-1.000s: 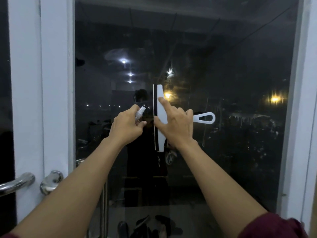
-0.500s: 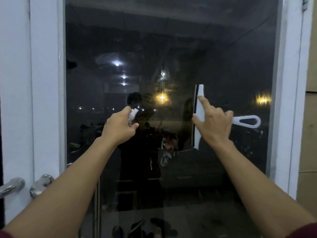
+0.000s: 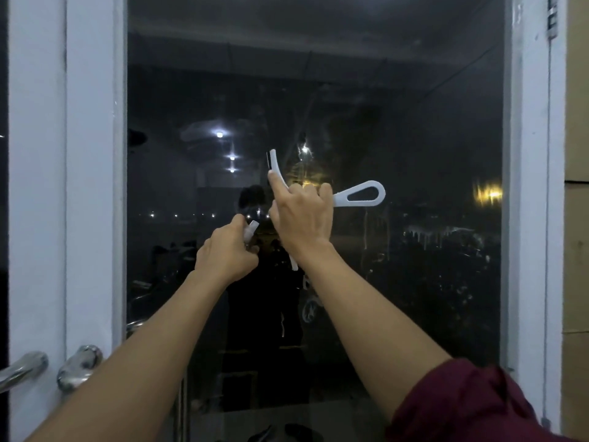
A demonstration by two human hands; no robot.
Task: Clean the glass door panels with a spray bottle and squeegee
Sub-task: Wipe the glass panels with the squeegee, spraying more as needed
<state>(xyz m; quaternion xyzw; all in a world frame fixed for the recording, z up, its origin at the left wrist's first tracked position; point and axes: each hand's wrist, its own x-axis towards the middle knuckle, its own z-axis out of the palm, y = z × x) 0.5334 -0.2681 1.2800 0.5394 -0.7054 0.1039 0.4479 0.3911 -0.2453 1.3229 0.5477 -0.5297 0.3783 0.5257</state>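
**Item 1. Glass door panel** (image 3: 414, 122). A dark upright pane set in a white door frame (image 3: 92, 186). Smears and run-down drip streaks (image 3: 424, 232) showed on its right half at about hand height. Lamp reflections and the person's own reflection lay across the middle. Judged partly worked, not finished.

**Item 2. Squeegee** (image 3: 339, 199). White, and held at the pane near its middle. The blade stood roughly upright, slightly tilted, with the looped handle sticking out to the right. Whether the rubber edge fully met the glass could not be told.

**Item 3. Right hand** (image 3: 299, 218). The grip was clamped on the squeegee where handle meets blade, with the index finger (image 3: 274, 183) laid straight along the blade's back. The finger likely spread pressure along the blade and set its angle for a sideways stroke.

**Item 4. Spray bottle** (image 3: 251, 228). Small, with only its white top visible, just left of the squeegee and close to the pane.

**Item 5. Left hand** (image 3: 226, 253). The grip was closed round the bottle, fingers curled. It was probably held up beside the blade so that fluid could go on just ahead of the wipe, with neither tool set down.

**Item 6. Sundries.** Two metal door handles (image 3: 79, 366) sat at lower left. A dark red sleeve (image 3: 471, 406) covered the right upper arm.

**Note.** The streaked right-hand area looked like the next ground for the blade.
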